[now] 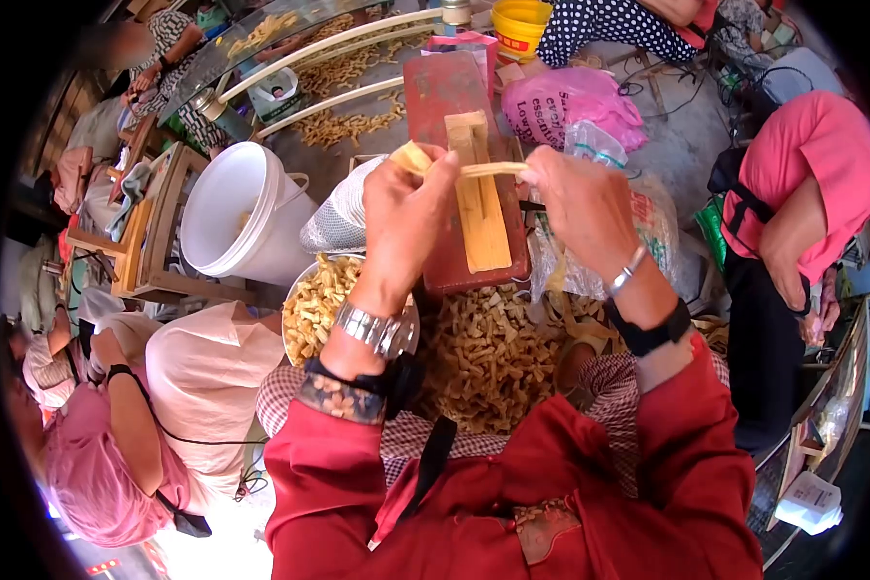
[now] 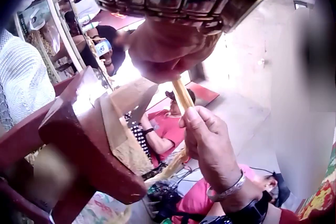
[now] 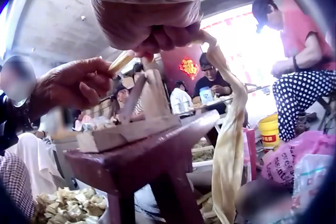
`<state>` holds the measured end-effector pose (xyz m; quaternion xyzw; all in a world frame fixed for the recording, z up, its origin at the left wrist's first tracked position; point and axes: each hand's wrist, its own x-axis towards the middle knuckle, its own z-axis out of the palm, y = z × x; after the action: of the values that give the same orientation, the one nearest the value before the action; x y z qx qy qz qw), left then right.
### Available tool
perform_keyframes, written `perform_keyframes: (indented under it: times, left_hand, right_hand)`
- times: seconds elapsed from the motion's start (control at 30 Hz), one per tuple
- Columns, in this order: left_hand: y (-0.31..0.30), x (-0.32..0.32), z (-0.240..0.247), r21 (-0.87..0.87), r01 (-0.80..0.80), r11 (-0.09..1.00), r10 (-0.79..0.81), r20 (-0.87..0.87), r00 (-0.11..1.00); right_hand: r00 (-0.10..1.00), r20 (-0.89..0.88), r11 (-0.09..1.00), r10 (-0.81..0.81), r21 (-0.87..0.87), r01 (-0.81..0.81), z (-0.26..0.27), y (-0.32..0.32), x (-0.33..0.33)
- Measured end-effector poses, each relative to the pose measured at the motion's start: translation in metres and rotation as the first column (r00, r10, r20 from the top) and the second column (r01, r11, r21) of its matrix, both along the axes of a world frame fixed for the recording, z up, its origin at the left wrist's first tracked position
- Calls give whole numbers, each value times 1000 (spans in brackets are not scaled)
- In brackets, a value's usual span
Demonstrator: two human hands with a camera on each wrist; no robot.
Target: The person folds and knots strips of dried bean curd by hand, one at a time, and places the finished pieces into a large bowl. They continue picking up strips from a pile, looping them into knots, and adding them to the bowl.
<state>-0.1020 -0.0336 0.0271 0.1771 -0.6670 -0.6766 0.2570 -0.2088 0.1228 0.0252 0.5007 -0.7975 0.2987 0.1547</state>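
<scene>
A pale yellow strip [image 1: 493,169] stretches between both hands above a dark red bench [image 1: 435,97]. My left hand [image 1: 401,217] pinches its left part between thumb and fingers, and a short folded piece sticks out past them. At the other side my right hand [image 1: 585,203] grips the strip; in the right wrist view a long, flat tail [image 3: 231,129] of it hangs down from that hand. Below them, a wooden block [image 1: 483,232] with an upright piece lies on the bench. A heap of twisted yellowish pieces [image 1: 483,367] sits in front of the bench, near my lap.
More yellow pieces [image 1: 319,300] fill a bowl at left. Beyond it stand a white bucket [image 1: 227,208] and a white mesh bag [image 1: 338,213]. A pink plastic bag [image 1: 570,106] and a yellow bucket [image 1: 519,29] are behind. Other people sit close on both sides.
</scene>
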Motion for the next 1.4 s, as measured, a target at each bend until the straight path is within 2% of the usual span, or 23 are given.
perform_keyframes:
  times: [0.07, 0.13, 0.17, 0.27, 0.33, 0.4, 0.43, 0.47, 0.53, 0.6, 0.67, 0.7, 0.73, 0.8, 0.87, 0.9, 1.0, 1.03, 1.07, 1.1, 1.2, 1.3, 1.4]
  left_hand:
    - [-8, -10, -33, -251, -72, 965, 91, 65, 994]
    - [-15, -15, -54, -546, -169, 821, 221, 31, 975]
    - [-14, -5, -55, -347, -159, 924, 206, 103, 973]
    - [8, 44, -9, -190, 77, 979, 6, 403, 915]
    - [25, 77, -8, -121, 173, 977, -102, 445, 890]
    - [32, 107, -31, -20, 250, 968, -186, 612, 769]
    - [41, 119, -40, 25, 220, 975, -184, 641, 745]
    - [39, 137, -70, 35, 296, 954, -271, 517, 812]
    - [55, 147, -78, 188, 347, 919, -393, 524, 755]
    - [59, 157, -103, 480, 381, 790, -597, 467, 652]
    - [83, 147, -66, 781, 186, 596, -657, 340, 673]
    - [80, 146, -64, 808, 180, 562, -693, 340, 636]
    - [81, 144, -75, 892, 114, 438, -645, 223, 731]
    - [75, 141, -77, 949, 140, 283, -636, 76, 768]
    - [81, 145, -66, 906, 169, 388, -628, 126, 768]
    - [81, 150, -64, 879, 184, 439, -627, 153, 764]
    - [81, 173, -54, 746, 245, 620, -569, 212, 794]
    - [91, 186, -57, 541, 301, 785, -428, 122, 896]
    - [94, 198, -51, 466, 269, 843, -376, 154, 914]
    - [97, 209, -43, 385, 231, 893, -320, 187, 929]
    - [106, 229, -18, 465, 100, 879, -306, 391, 868]
    - [110, 229, -12, 34, 277, 960, -272, 342, 899]
    - [109, 224, -8, -474, 314, 823, -143, 362, 921]
  right_hand:
    - [998, -3, 992, -69, 103, 69, -32, -7, -11]
    - [996, 54, 995, -65, 79, 61, -52, -2, -5]
    - [989, 135, 996, -62, 72, 52, -56, 7, 7]
    - [899, 437, 1000, -16, 20, 8, -59, 35, 45]
    - [886, 445, 992, 127, -79, -103, -50, 45, 78]
    - [883, 398, 968, 249, -71, -241, -43, 51, 109]
    - [847, 402, 937, 348, -167, -306, -45, 50, 125]
    - [805, 394, 894, 443, -264, -363, -48, 47, 140]
    - [760, 428, 873, 488, -230, -431, -52, 47, 169]
    - [663, 404, 771, 631, -419, -479, -52, 39, 195]
    - [532, 452, 697, 716, -427, -576, -55, 38, 213]
    - [473, 490, 672, 732, -405, -621, -53, 39, 222]
    - [413, 527, 642, 743, -385, -663, -51, 40, 228]
    - [382, 611, 647, 693, -293, -704, -41, 51, 233]
    - [367, 649, 662, 666, -289, -692, -33, 57, 234]
    - [311, 627, 653, 714, -438, -618, -26, 59, 231]
    - [351, 594, 690, 724, -621, -372, -27, 63, 235]
    - [463, 581, 722, 669, -654, -224, -28, 60, 234]
    - [564, 572, 726, 596, -684, -72, -30, 57, 229]
    - [580, 596, 760, 555, -648, -62, -30, 59, 224]
    - [617, 610, 787, 498, -616, -26, -27, 59, 224]
    - [649, 610, 811, 454, -584, -18, -26, 58, 222]
    - [677, 672, 939, 300, -333, -86, -22, 67, 212]
